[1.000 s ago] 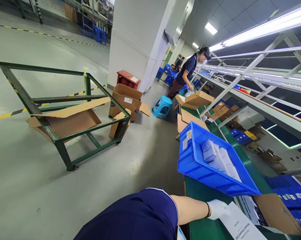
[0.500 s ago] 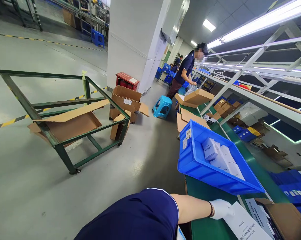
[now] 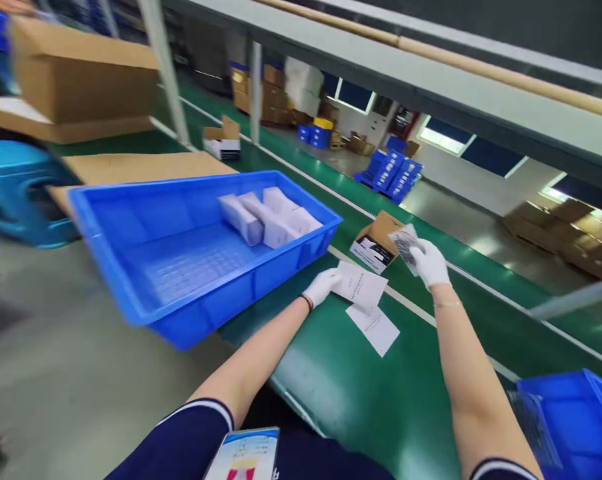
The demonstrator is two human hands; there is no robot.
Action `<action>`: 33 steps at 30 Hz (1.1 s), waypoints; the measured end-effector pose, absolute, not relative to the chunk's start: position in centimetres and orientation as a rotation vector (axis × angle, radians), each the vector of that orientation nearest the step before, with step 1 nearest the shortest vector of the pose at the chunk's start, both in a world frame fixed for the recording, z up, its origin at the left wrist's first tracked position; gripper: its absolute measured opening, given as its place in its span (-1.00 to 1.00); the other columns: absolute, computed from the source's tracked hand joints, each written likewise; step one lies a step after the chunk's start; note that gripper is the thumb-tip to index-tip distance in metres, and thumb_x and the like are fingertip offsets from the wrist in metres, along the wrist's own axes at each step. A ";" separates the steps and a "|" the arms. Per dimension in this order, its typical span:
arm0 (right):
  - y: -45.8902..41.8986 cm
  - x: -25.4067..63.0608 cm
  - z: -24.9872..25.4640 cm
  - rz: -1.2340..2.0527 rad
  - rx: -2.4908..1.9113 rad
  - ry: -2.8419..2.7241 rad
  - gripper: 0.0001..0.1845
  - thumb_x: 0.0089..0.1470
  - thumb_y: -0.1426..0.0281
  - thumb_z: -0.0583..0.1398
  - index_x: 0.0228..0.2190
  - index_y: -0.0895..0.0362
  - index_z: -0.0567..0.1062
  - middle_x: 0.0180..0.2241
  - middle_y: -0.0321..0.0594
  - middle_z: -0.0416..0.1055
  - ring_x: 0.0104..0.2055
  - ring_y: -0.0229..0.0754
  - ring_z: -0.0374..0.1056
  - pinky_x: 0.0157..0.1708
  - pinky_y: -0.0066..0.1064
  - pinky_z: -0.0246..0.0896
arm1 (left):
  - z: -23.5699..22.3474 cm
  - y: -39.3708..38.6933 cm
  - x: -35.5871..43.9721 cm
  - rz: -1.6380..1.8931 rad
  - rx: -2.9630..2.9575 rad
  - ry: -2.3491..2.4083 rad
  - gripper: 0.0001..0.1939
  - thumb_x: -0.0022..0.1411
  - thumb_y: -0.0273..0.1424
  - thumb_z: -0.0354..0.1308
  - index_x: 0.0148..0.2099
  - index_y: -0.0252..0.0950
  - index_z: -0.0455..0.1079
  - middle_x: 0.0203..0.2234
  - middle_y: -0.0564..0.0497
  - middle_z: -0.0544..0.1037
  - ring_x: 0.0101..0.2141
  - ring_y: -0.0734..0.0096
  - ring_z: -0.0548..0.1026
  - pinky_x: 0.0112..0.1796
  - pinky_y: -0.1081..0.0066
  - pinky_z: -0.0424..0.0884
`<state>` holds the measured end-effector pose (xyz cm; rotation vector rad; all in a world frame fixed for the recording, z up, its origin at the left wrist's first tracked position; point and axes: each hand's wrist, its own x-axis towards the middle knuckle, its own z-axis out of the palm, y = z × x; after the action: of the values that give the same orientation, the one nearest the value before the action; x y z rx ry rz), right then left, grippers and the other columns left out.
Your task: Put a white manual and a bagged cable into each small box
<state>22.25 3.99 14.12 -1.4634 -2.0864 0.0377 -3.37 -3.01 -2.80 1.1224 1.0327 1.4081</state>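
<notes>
My white-gloved left hand [image 3: 323, 287] is closed on the edge of a white printed booklet [image 3: 361, 285]. Beneath that, another white printed sheet or booklet [image 3: 374, 331] lies on the green conveyor belt [image 3: 331, 393]. My right hand [image 3: 430, 264], gloved too, pinches a small clear plastic bag [image 3: 405, 245] with something dark inside that I cannot make out. Just left of the bag stands a small open cardboard box [image 3: 383, 233] with a black and white printed side. Beside my left hand is a large blue crate [image 3: 241, 287] with several white packs [image 3: 275, 217] at its far right end.
A blue bin [image 3: 575, 413] with clear bags beside it stands at lower right. Large cardboard boxes [image 3: 81, 80] and a blue stool [image 3: 21, 193] are at left. A metal post [image 3: 165, 73] and an overhead beam [image 3: 455, 73] frame the belt.
My view has swung right toward the belt. My right hand has come into view with the plastic bag. The booklet in my left hand is now clear of the box.
</notes>
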 end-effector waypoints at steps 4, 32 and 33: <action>10.1 18.3 15.4 0.042 -1.778 -2.280 -0.53 0.19 0.40 0.03 0.11 0.13 0.43 0.08 -0.03 0.42 0.03 0.06 0.36 0.00 -0.20 0.25 | -4.2 0.2 -3.1 1.378 1.070 0.977 -0.57 0.06 -0.24 0.23 -0.07 -0.41 0.48 -0.04 -0.24 0.54 0.00 -0.03 0.46 0.05 0.08 0.35; 7.6 21.0 5.9 -0.366 -1.526 -2.402 -0.51 0.30 0.53 -0.03 0.20 0.28 0.35 0.26 0.07 0.21 0.34 0.12 0.00 0.31 -0.01 -0.19 | -2.1 -0.3 -2.0 1.234 0.539 0.737 -0.56 0.28 -0.39 0.12 0.19 -0.32 0.35 -0.05 -0.18 0.56 -0.20 0.21 0.57 -0.04 0.18 0.44; 8.7 22.1 6.4 -0.334 -1.634 -2.350 -0.51 0.32 0.44 -0.02 0.21 0.31 0.32 0.26 0.11 0.20 0.32 0.15 0.02 0.29 0.01 -0.14 | -2.3 0.0 -2.1 1.226 0.533 0.733 -0.59 0.28 -0.39 0.12 0.16 -0.32 0.38 -0.06 -0.18 0.56 -0.18 0.20 0.57 -0.02 0.17 0.42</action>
<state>22.07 8.74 6.42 -1.6336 -2.3502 -0.3337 -2.13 0.00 -2.26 0.5326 0.7326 1.2265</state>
